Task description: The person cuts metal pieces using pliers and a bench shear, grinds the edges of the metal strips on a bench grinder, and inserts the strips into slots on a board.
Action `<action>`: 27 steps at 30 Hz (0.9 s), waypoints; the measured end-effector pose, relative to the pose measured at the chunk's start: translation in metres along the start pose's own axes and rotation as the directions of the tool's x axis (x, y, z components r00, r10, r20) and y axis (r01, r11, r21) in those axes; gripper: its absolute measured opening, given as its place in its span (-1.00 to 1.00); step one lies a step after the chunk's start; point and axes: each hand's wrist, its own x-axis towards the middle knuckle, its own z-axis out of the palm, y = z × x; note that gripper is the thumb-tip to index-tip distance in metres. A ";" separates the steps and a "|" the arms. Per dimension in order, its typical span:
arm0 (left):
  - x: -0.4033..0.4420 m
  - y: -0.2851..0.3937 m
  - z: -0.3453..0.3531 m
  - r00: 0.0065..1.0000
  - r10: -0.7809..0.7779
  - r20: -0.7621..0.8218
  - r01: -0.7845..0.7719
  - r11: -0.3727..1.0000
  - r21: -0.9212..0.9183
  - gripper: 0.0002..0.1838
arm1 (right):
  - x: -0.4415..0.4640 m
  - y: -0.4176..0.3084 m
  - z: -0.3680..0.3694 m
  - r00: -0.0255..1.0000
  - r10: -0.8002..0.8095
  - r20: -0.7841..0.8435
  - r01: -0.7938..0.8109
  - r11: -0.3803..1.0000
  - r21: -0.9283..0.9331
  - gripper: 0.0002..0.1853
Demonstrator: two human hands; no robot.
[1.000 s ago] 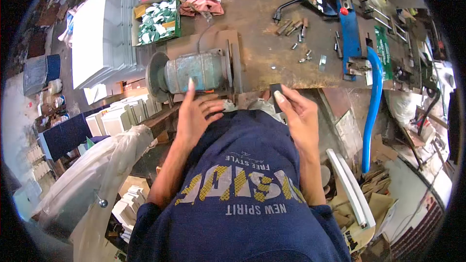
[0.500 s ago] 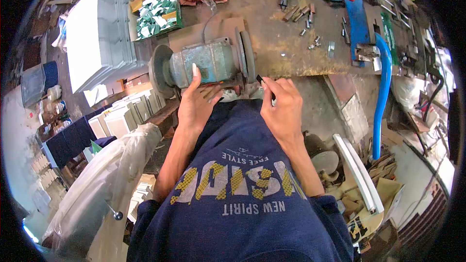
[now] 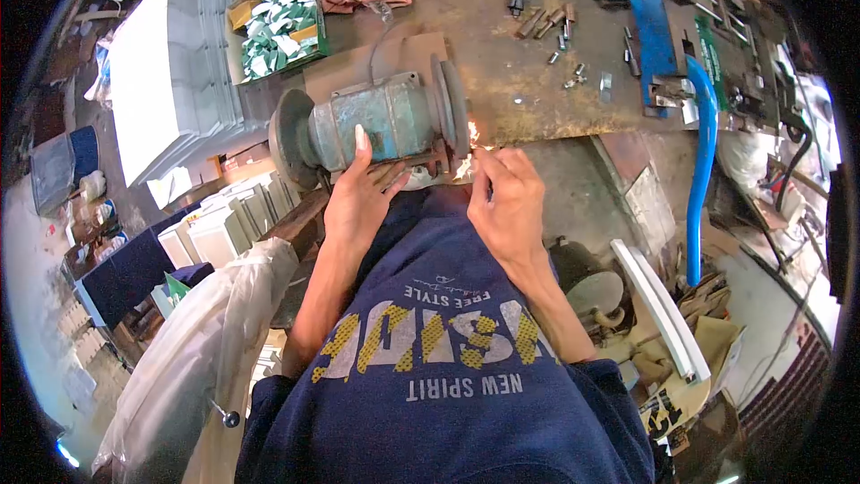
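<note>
A bench grinder (image 3: 372, 121) with a worn blue-green body stands at the bench's near edge, a wheel on each end. Bright sparks (image 3: 468, 161) fly at its right wheel (image 3: 452, 106). My right hand (image 3: 511, 202) pinches a small dark piece at the rim of that wheel; fingers and sparks mostly cover the piece. Against the near side of the grinder body rests my left hand (image 3: 356, 202), open, thumb pointing up and fingers apart.
On the left are a stack of white panels (image 3: 166, 76) and a box of green-white scraps (image 3: 282, 31). Small metal pieces (image 3: 564, 40) lie on the bench (image 3: 502, 81). A blue curved handle (image 3: 704, 170) hangs past the bench edge at right.
My right hand has moved slightly left, bringing the small dark piece to the right wheel. Sparks have appeared there. My left hand stays at the grinder body.
</note>
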 end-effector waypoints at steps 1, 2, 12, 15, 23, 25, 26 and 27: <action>-0.002 0.001 0.005 1.000 0.011 -0.012 -0.010 0.999 0.033 -0.17 | 0.000 0.001 0.002 1.000 -0.009 -0.014 0.009 1.000 0.016 -0.80; -0.003 0.002 0.008 1.000 0.021 -0.023 -0.019 0.997 0.068 -0.09 | 0.000 0.002 0.003 1.000 -0.008 -0.020 0.009 1.000 0.009 -0.80; 0.004 -0.004 -0.005 1.000 0.023 -0.022 -0.021 0.998 0.059 -0.06 | -0.007 0.027 -0.042 0.994 0.049 0.093 -0.048 0.999 -0.020 -0.79; -0.001 0.000 0.007 0.999 0.024 -0.034 -0.020 0.994 0.103 -0.04 | -0.006 0.050 -0.061 0.907 0.263 0.328 -0.388 0.825 0.411 -0.68; -0.005 -0.002 0.017 0.995 0.065 -0.079 -0.054 0.990 0.131 -0.01 | -0.016 0.075 -0.052 0.834 0.211 0.509 -0.502 0.673 0.543 -0.74; -0.005 -0.002 0.015 0.996 0.062 -0.069 -0.052 0.989 0.141 -0.02 | -0.014 0.075 -0.052 0.888 0.162 0.430 -0.388 0.766 0.513 -0.76; -0.005 -0.002 0.016 0.995 0.068 -0.075 -0.057 0.988 0.145 -0.02 | -0.011 0.072 -0.055 0.866 0.237 0.440 -0.450 0.753 0.481 -0.78; -0.006 -0.002 0.017 0.994 0.062 -0.090 -0.049 0.989 0.142 -0.02 | -0.009 0.071 -0.057 0.837 0.312 0.449 -0.513 0.733 0.448 -0.81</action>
